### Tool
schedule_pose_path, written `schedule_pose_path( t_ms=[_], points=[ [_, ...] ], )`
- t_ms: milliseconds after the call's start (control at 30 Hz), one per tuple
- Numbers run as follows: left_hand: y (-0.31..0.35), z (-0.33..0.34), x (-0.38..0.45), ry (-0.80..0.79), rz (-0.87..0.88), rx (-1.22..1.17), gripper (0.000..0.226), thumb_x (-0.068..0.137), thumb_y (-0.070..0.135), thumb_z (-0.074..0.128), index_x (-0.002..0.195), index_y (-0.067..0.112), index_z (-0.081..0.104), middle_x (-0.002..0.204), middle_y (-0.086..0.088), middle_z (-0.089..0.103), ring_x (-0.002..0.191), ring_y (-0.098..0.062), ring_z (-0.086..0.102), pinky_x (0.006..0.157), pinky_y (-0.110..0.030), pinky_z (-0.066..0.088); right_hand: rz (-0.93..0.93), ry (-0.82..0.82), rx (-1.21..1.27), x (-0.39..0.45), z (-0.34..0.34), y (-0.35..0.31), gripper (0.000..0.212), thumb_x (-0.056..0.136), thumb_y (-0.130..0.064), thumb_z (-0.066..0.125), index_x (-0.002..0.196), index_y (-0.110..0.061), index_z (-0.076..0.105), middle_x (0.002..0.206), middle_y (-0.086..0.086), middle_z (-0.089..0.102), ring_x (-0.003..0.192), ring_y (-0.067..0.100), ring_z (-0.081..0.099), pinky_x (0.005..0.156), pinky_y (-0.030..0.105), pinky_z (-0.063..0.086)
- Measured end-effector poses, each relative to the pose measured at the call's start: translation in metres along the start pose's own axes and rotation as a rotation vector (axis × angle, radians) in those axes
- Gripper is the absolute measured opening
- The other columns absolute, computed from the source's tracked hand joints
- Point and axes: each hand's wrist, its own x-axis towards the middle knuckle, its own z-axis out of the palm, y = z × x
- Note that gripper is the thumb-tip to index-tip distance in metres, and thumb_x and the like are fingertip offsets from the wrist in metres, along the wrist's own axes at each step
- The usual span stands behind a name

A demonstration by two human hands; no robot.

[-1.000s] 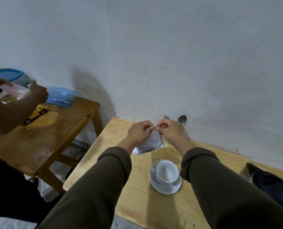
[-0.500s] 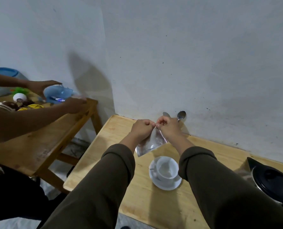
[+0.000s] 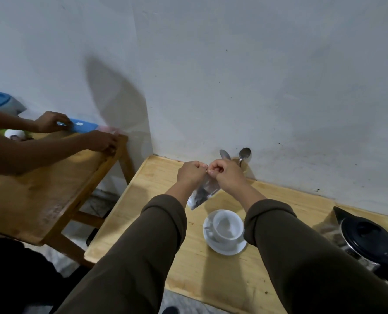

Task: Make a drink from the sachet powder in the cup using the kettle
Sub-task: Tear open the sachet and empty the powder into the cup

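Head view looks down along two olive sleeves to the pale wooden table [image 3: 147, 200] by the wall. Both fists meet above it: the left hand [image 3: 192, 175] and the right hand [image 3: 228, 176] each pinch the top edge of the silver sachet [image 3: 203, 193], fingers curled tight, so the top edge itself is covered and I cannot tell whether it is torn. The rest of the sachet hangs tilted below the knuckles, above the tabletop and just beyond the white cup [image 3: 228, 227], which sits on its saucer [image 3: 224, 248]; the cup's inside is too dim to read. At the right edge the black-lidded kettle [image 3: 367, 241] is partly cut off. Two spoons [image 3: 244, 155] stand behind the hands, their lower parts hidden. On the darker table [image 3: 41, 189] at left, another person's hands hold something blue [image 3: 83, 127], blurred.
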Motion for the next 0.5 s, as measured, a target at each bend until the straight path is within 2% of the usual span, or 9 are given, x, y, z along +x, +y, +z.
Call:
schedule_pose_path(
  t_ms=[67,133,167,267,367,433,500],
  points=[
    [-0.001,0.003,-0.002,0.012,0.006,0.019,0.026,0.088,0.016,0.047,0.091,0.016,0.072,0.108,-0.003,0.072,0.103,-0.023,0.062,0.092,-0.033,0.050,0.019,-0.028,0.037,-0.004,-0.003,0.001,0.020,0.085,-0.002,0.061,0.071,-0.016,0.059,0.077,0.005,0.055,0.066,0.011,0.052,0.057,0.013,0.042],
    [-0.005,0.005,-0.003,0.037,-0.002,0.031,0.027,0.089,0.017,0.046,0.092,0.016,0.073,0.109,-0.004,0.072,0.105,-0.026,0.062,0.092,-0.034,0.050,0.054,-0.082,0.065,-0.010,-0.008,0.002,0.021,0.087,0.001,0.058,0.072,-0.013,0.059,0.066,-0.002,0.051,0.055,0.003,0.049,0.050,0.011,0.040],
    [-0.008,0.005,-0.003,0.055,-0.005,0.048,0.027,0.090,0.017,0.046,0.093,0.015,0.073,0.109,-0.005,0.072,0.105,-0.026,0.062,0.091,-0.033,0.049,0.061,-0.112,0.058,-0.014,-0.011,0.003,0.024,0.088,0.001,0.056,0.069,-0.015,0.058,0.064,-0.005,0.050,0.055,0.003,0.047,0.051,0.013,0.039],
    [-0.018,0.001,-0.003,0.088,-0.009,0.088,0.029,0.091,0.017,0.045,0.096,0.015,0.073,0.111,-0.005,0.072,0.106,-0.027,0.062,0.090,-0.031,0.048,0.078,-0.199,0.021,-0.024,-0.014,0.007,0.031,0.088,-0.002,0.057,0.065,-0.023,0.056,0.067,-0.004,0.052,0.062,0.008,0.044,0.059,0.018,0.036],
    [-0.024,0.006,-0.005,0.070,0.035,0.138,0.029,0.091,0.015,0.044,0.096,0.015,0.072,0.111,-0.005,0.072,0.107,-0.026,0.061,0.086,-0.027,0.044,0.118,-0.227,0.065,-0.034,-0.012,0.012,0.016,0.087,-0.005,0.061,0.075,-0.016,0.060,0.084,0.007,0.057,0.079,0.015,0.050,0.071,0.022,0.041],
    [-0.029,0.014,-0.009,0.059,0.064,0.135,0.028,0.091,0.014,0.044,0.094,0.016,0.072,0.108,-0.004,0.073,0.104,-0.026,0.062,0.082,-0.026,0.042,0.133,-0.236,0.087,-0.040,-0.012,0.015,0.010,0.087,-0.003,0.060,0.082,-0.012,0.061,0.088,0.010,0.057,0.084,0.017,0.050,0.071,0.021,0.041],
    [-0.037,0.024,-0.013,0.041,0.089,0.124,0.027,0.092,0.016,0.044,0.092,0.015,0.071,0.105,-0.006,0.073,0.102,-0.028,0.063,0.083,-0.029,0.045,0.146,-0.245,0.074,-0.045,-0.015,0.022,0.014,0.087,-0.001,0.059,0.079,-0.013,0.062,0.086,0.009,0.058,0.083,0.017,0.051,0.070,0.022,0.042]
  ],
)
